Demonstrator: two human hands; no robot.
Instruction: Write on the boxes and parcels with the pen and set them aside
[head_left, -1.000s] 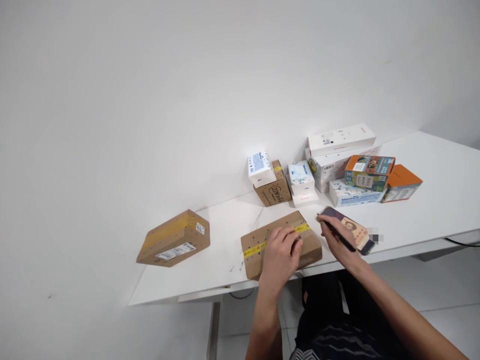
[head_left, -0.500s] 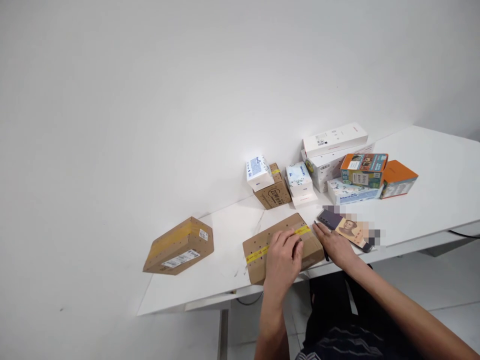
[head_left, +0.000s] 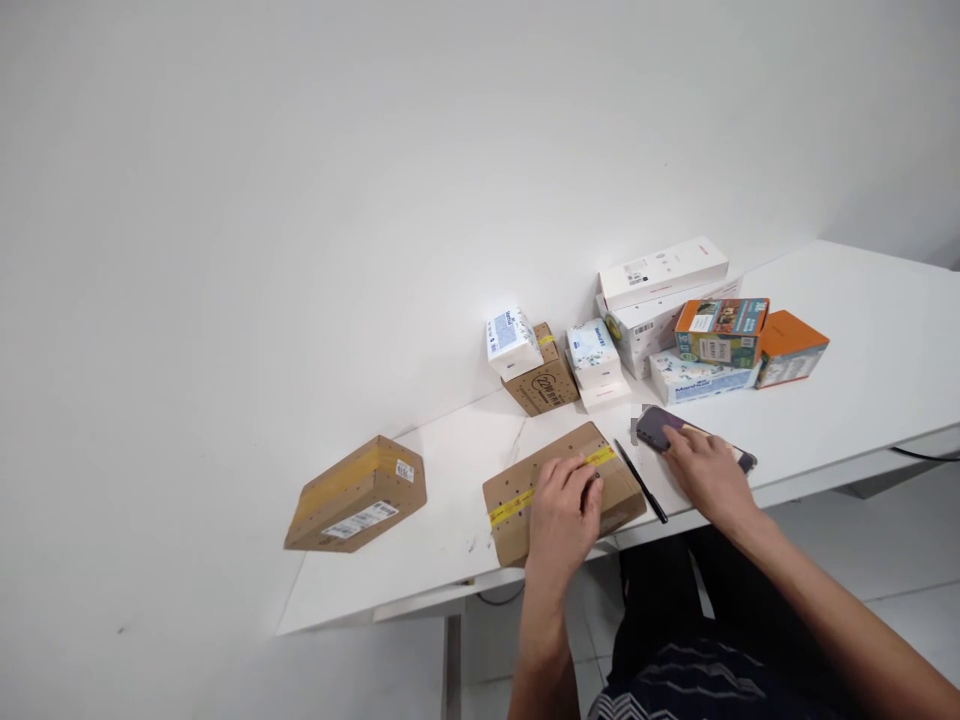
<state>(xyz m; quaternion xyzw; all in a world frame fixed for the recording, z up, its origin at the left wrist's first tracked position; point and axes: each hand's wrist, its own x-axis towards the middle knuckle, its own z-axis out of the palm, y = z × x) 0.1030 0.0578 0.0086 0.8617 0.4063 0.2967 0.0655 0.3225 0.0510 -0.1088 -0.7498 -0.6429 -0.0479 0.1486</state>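
Note:
My left hand (head_left: 562, 505) rests on top of a brown cardboard box (head_left: 513, 487) with yellow tape along it. Its fingers are bent and lie on the tape, not wrapped round the box. Just right of that box lies a black pen (head_left: 641, 481) on the table, apart from both hands. Over a dark phone (head_left: 652, 424) my right hand (head_left: 707, 476) reaches with its fingers stretched out, covering the phone's middle. The fingertips are at the phone's surface; whether they press on it I cannot tell.
Another taped cardboard box (head_left: 358, 497) stands at the left of the white table (head_left: 450, 470). Along the wall are tissue packs (head_left: 592, 345), a small carton (head_left: 541, 388), stacked white boxes (head_left: 664, 275) and orange boxes (head_left: 793, 345). The table's front edge runs close to my body.
My right hand has moved right, from beside the pen onto the phone, uncovering the pen and hiding the phone's picture of a banknote. My left hand stays on the box.

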